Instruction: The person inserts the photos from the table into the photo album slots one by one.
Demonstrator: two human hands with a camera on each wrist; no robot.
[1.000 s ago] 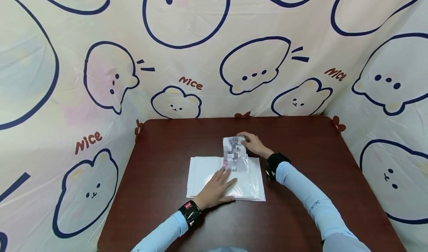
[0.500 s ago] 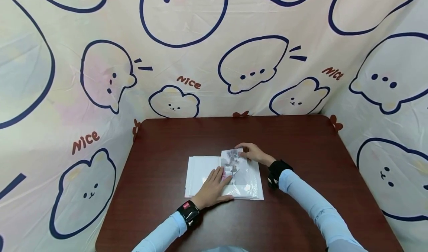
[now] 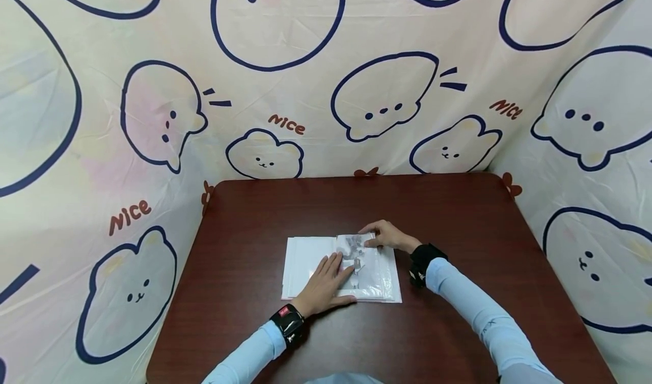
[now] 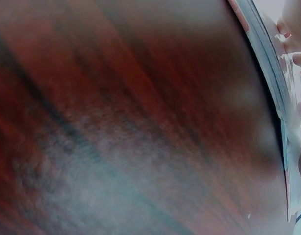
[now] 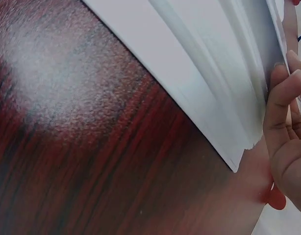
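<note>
An open album with white pages and clear plastic sleeves lies on the table. A printed picture sheet with grey figures sits mostly inside the right page's sleeve, its top edge near the album's upper edge. My left hand rests on the album with its fingers extended, across the middle and the lower right page. At the top of the sheet, my right hand pinches its right corner. In the right wrist view, the thumb and fingers of the right hand meet at a thin upright edge beside the white pages.
The dark brown wooden table surrounds the album. Behind it and at both sides hangs a pale curtain with cartoon outlines. Black bands are worn on both wrists, over light blue sleeves.
The picture sheet has slid down toward me into the sleeve, with my right hand following it down. My left hand has stayed on the album.
</note>
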